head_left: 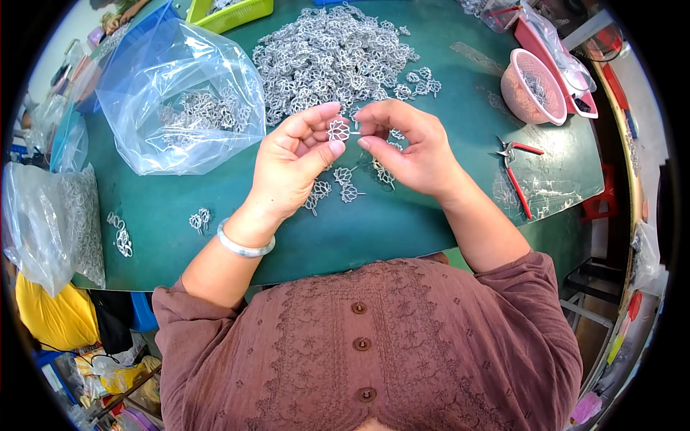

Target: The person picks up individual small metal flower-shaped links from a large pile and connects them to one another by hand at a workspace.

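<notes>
Between my two hands is a small silver lotus-shaped wire piece (338, 130). My left hand (298, 147) pinches its body between thumb and fingers. At the stem on its right side, the thumb and forefinger of my right hand (413, 144) are closed. Just below my hands, several like pieces (348, 192) lie loose on the green table (402, 230). Beyond my fingers rises a big heap of the same silver pieces (323, 57). An open clear plastic bag (180, 154), with more pieces inside, stands left of my left hand.
Red-handled pliers (517, 176) lie right of my right hand, near a pink basket (514, 93). A filled clear bag (86, 223) sits at the left table edge. A few loose pieces (200, 220) are near my left forearm. Green (241, 16) and blue bins (136, 39) stand farther back.
</notes>
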